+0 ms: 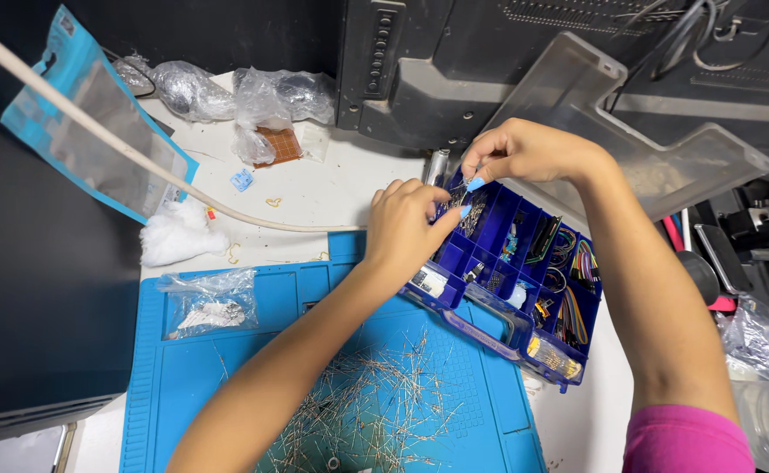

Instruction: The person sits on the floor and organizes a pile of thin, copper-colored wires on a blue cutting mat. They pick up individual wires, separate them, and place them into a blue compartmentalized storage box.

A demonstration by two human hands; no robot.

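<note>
White tabletop (332, 188), dark surroundings

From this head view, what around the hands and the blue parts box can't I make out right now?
- What the left hand and right hand pinch: too small, hidden by their fingers.
- The far-left compartments of the blue parts box: covered by both hands.
- The pile of thin metal leads on the blue mat: cut off by the bottom edge, partly under the left forearm.
- Contents of the clear bag: blurred by plastic.
</note>
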